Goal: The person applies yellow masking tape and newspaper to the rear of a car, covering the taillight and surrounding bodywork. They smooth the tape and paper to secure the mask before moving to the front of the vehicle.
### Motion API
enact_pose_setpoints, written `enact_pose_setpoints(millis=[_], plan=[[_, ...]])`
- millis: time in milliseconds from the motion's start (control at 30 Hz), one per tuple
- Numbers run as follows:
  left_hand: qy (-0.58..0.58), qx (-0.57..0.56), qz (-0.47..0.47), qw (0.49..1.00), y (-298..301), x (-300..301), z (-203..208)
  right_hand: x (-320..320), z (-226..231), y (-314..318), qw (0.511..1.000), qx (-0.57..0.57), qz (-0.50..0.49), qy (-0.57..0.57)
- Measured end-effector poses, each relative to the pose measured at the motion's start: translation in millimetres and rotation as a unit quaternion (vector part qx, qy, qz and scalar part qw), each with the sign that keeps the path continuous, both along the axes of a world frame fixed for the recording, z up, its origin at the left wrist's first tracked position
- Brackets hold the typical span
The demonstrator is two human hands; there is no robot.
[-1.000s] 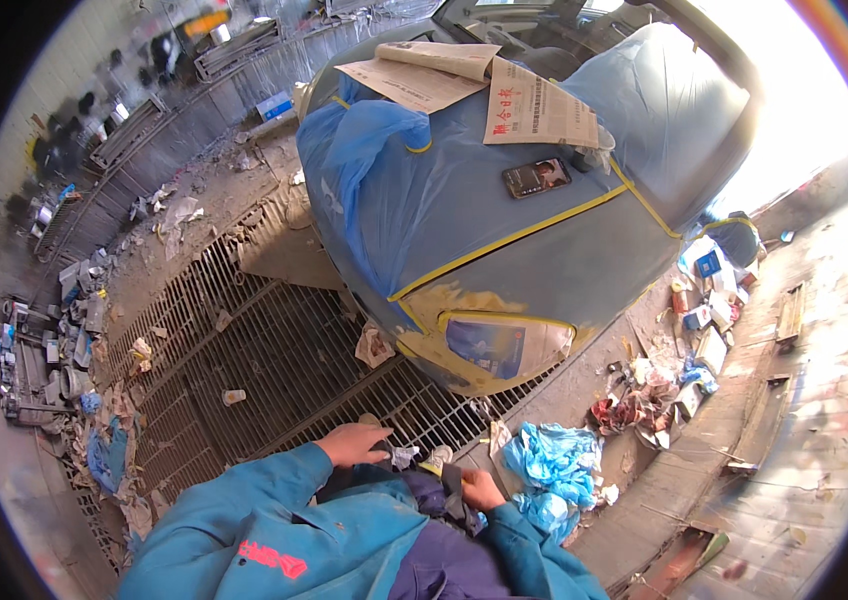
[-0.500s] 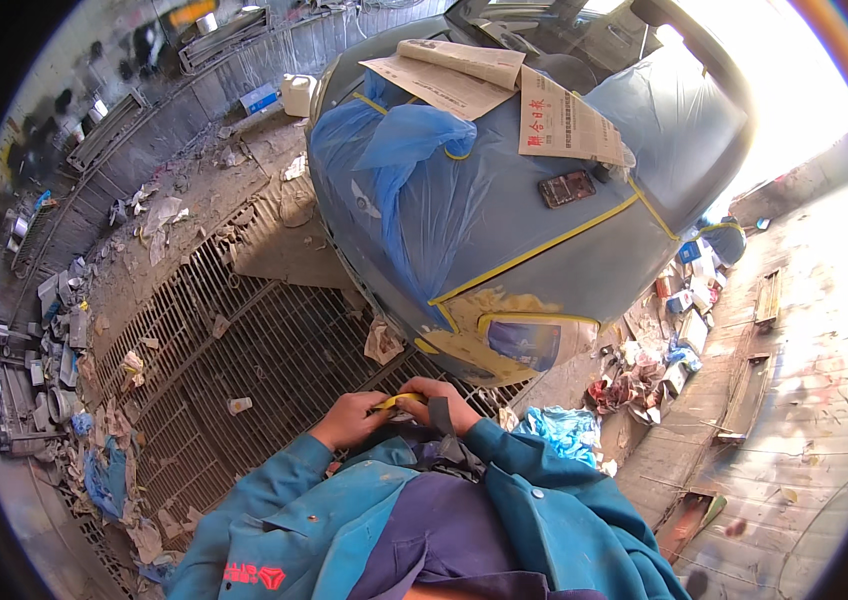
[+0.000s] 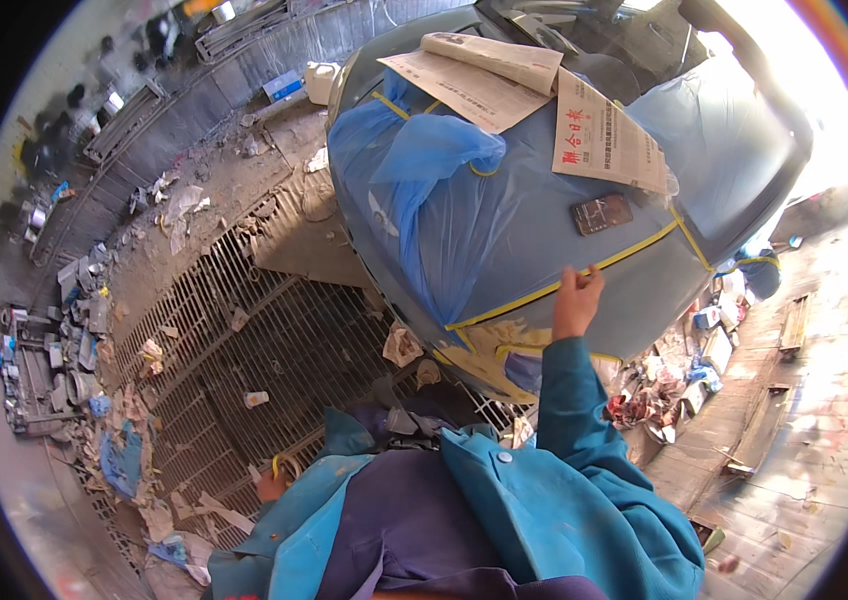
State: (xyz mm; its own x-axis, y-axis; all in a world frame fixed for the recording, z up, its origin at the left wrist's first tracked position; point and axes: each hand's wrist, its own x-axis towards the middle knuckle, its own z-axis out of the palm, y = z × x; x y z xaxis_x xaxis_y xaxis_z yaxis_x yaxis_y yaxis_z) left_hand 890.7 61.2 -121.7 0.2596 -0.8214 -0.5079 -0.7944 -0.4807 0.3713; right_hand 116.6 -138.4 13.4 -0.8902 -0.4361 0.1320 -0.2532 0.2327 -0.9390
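In front of me is a grey vehicle body [image 3: 634,275], partly masked with blue plastic film [image 3: 424,190] and lines of yellow masking tape [image 3: 514,302]. My right hand [image 3: 577,305] reaches up over it, fingers bent together at the tape line; whatever they pinch is too small to make out. Just beyond the fingertips lies a dark phone [image 3: 601,214]. Low by my left side, my left hand [image 3: 271,487] grips a roll of yellow tape [image 3: 287,466], partly hidden by my jacket. Newspaper sheets [image 3: 611,135] cover the body farther up.
Below the vehicle runs a metal floor grating [image 3: 234,350] with scraps of paper on it. Heaps of litter lie along the left wall [image 3: 69,330] and to the right [image 3: 659,385]. A white jug [image 3: 321,82] stands behind the vehicle's left side.
My hands were together at my waist with the yellow tape. They have parted: the right went up and forward onto the vehicle, the left down and left with the roll.
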Motion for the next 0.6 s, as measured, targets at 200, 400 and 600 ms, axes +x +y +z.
enact_pose_setpoints(millis=[200, 400, 600], plan=[[0.008, 0.098, 0.055, 0.994, 31, -39, 0, -46, -4, -40, 0.987, -0.101, -0.089, -0.085], [0.031, 0.128, 0.037, 0.991, 10, -85, -2, -44, -23, -41, 0.989, -0.070, -0.101, -0.086], [0.033, 0.134, 0.002, 0.990, -27, -92, -4, -42, -15, -53, 0.984, -0.106, -0.074, -0.120]])
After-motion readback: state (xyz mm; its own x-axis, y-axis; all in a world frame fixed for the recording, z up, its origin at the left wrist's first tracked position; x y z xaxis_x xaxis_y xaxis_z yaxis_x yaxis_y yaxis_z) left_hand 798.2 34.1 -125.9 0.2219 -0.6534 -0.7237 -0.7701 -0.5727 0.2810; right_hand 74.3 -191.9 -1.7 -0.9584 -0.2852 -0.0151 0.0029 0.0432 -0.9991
